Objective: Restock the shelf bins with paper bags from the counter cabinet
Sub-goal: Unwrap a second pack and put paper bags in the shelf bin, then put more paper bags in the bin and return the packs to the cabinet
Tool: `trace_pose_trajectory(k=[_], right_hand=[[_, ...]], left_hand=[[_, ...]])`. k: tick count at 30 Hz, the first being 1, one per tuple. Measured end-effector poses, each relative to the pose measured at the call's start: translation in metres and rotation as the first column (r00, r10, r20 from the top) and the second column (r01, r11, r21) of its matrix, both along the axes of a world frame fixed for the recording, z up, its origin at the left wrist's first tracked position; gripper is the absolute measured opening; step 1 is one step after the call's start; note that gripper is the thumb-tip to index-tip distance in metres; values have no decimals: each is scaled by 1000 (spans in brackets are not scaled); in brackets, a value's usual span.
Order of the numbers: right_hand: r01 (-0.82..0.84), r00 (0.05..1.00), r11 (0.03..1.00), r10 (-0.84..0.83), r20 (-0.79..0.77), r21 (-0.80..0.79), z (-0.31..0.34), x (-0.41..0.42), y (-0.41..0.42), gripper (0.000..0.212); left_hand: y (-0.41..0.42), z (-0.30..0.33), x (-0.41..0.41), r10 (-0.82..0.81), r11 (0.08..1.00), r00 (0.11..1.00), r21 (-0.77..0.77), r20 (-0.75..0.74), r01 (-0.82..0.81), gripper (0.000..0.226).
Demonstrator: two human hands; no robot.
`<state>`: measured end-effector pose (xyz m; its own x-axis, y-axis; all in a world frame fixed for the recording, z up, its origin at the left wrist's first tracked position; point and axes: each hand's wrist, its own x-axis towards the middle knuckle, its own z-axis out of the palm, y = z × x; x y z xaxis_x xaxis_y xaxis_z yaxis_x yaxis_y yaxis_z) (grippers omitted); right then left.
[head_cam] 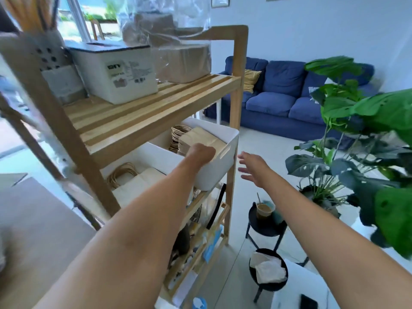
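Inside smooth white bin: flat brown bags

Head view looks down, close upon the wooden shelf.

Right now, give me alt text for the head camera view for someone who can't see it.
The person's left hand reaches into a white bin of brown paper bags on a wooden shelf unit's second level, while the open right hand hovers beside the bin. A second white bin of pale handled bags sits to its left; a blue sofa and leafy plant stand behind.
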<state>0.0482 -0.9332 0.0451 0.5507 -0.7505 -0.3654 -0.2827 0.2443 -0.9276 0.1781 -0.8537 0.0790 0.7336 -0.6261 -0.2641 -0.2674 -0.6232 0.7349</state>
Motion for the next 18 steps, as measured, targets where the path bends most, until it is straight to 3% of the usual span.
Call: trace_pose_trajectory(k=[4, 8, 11, 13, 18], right_hand=[[-52, 985, 985, 24, -169, -163, 1, -30, 52, 44], [-164, 957, 952, 90, -275, -258, 11, -49, 101, 24], [-261, 935, 909, 155, -318, -326, 15, -55, 126, 32], [-323, 918, 881, 202, -343, -345, 16, -55, 139, 35], [-429, 882, 846, 315, -352, -316, 10, -48, 173, 37]], left_hand=[[54, -15, -31, -192, 980, 980, 59, 51, 189, 50], [106, -13, -64, -311, 946, 949, 117, 52, 303, 43], [134, -17, -76, -387, 902, 922, 221, 36, 370, 42], [153, -13, -80, -375, 900, 927, 243, 7, 362, 34], [213, 1, -82, -230, 899, 973, 377, -30, 224, 53]])
